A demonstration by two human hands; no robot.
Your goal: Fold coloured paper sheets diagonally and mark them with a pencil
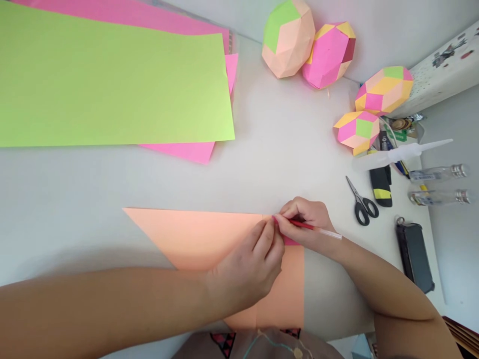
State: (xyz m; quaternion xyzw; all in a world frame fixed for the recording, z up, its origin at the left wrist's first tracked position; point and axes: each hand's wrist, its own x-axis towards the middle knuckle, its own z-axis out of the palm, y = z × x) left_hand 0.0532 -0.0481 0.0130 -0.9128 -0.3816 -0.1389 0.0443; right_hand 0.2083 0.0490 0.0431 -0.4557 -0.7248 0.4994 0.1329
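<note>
I'm seeing pointed peach paper sheet (194, 232) lying at near centre of white table (149, 182), small magenta paper piece (291, 241) resting on its right part. Right hand (310, 214) fingers gripping slim red-and-clear pen (307, 226); left hand (250, 264) fingers curling just beside, grip I can't tell. Black-handled metal scissors (358, 199) lying right.

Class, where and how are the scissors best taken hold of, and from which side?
Probably by the black handle loops, from the near side, with the right hand: the scissors lie flat, loops nearest, pointed blades facing away.
</note>
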